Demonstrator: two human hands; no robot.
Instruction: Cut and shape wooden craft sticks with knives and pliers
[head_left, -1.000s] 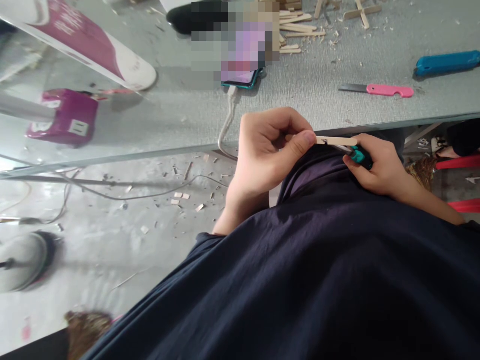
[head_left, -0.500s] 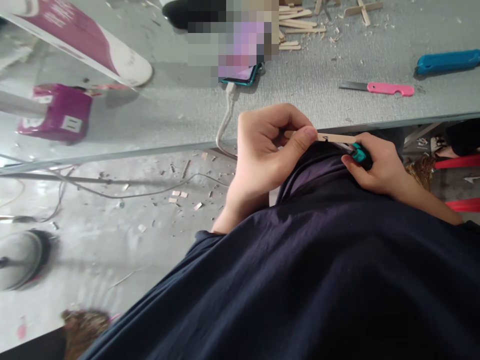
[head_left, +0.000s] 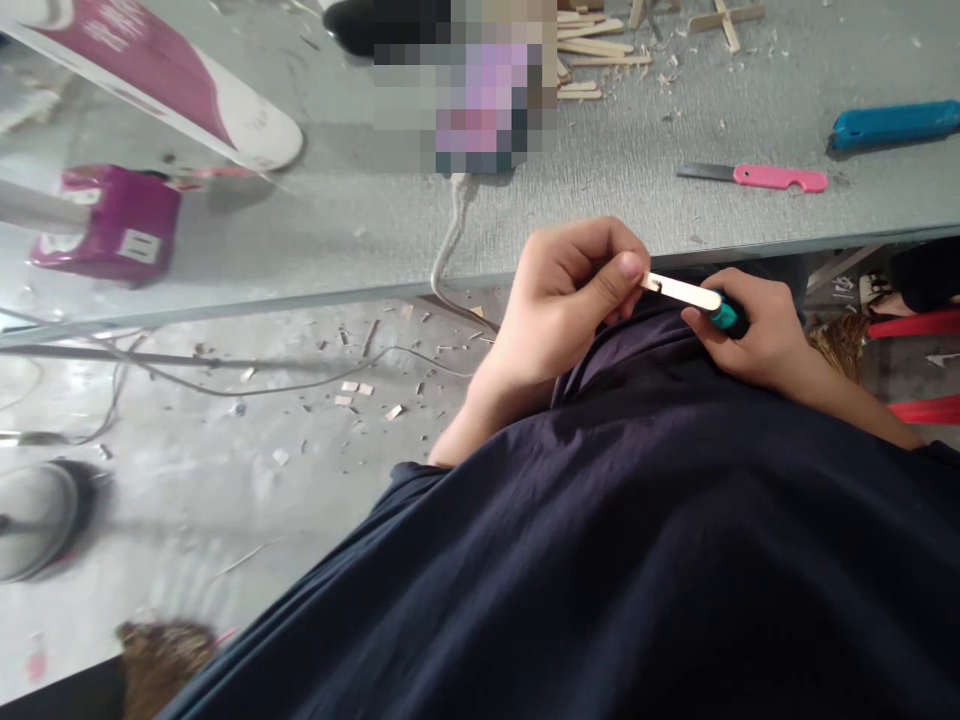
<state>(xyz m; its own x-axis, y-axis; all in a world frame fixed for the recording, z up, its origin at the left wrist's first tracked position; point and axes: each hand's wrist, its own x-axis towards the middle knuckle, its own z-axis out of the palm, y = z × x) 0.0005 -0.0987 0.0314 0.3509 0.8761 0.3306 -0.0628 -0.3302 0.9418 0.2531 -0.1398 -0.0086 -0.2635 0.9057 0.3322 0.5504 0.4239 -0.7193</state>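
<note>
Close above my lap, my left hand (head_left: 589, 290) pinches one end of a pale wooden craft stick (head_left: 686, 291) between thumb and fingers. A small dark notch or mark shows on the stick near my fingertips. My right hand (head_left: 757, 325) is closed around a knife (head_left: 727, 315) with a teal and black handle. The stick's free end lies over the front of the handle, and the blade is hidden from view now. Whether the right fingers also touch the stick, I cannot tell.
On the grey table (head_left: 615, 180) lie a pink-handled knife (head_left: 780, 178), a blue cutter (head_left: 896, 125), several wooden sticks (head_left: 600, 47) and a crossed pair (head_left: 726, 20). A white cable (head_left: 450, 225) runs over the edge. Scraps (head_left: 356, 388) litter the floor.
My left hand has shifted right, toward my right hand. The craft stick has turned so its broad face shows and its free end now covers the knife's blade. My right hand has barely moved.
</note>
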